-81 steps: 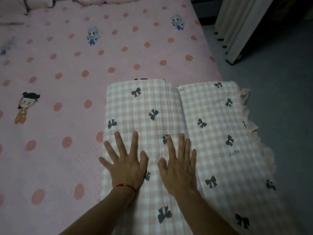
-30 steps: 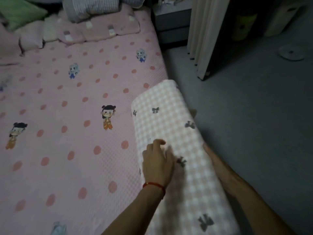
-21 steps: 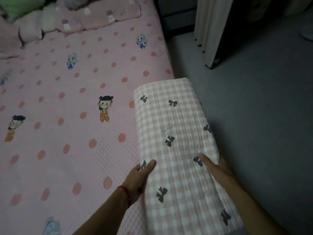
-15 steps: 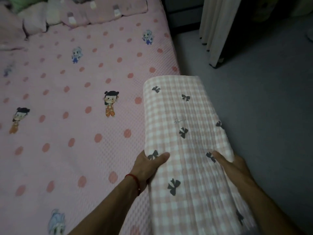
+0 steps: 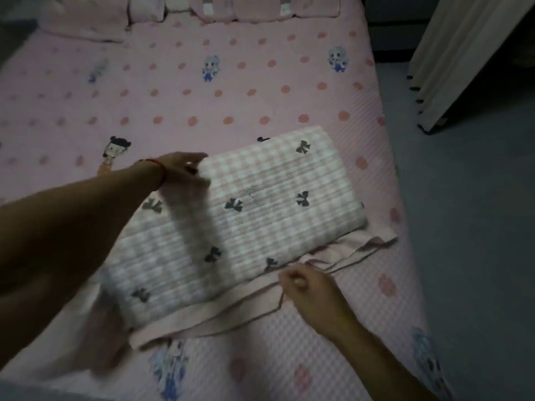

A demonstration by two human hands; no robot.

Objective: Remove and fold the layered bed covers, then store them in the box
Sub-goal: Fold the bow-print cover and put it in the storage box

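Observation:
A folded pink-and-white checked cover (image 5: 260, 215) with dark bows lies slantwise on the bed, its plain pink frilled edges spilling out along the near side. My left hand (image 5: 182, 169) grips the cover's far left corner, fingers curled over the edge. My right hand (image 5: 307, 287) pinches the pink frill at the cover's near edge. Beneath it lies the pink dotted bed cover (image 5: 231, 91) with cartoon figures, spread flat over the mattress. No box is in view.
Pink pillows (image 5: 231, 7) line the head of the bed. The bed's right edge drops to a grey floor (image 5: 477, 227). A pale curtain (image 5: 463, 53) hangs at the upper right, with a dark cabinet behind the bed corner.
The rolled cover, held upright lengthwise between both hands, now lies flat and turned crosswise on the bed. My left hand shifted to its far corner, my right to the near frill.

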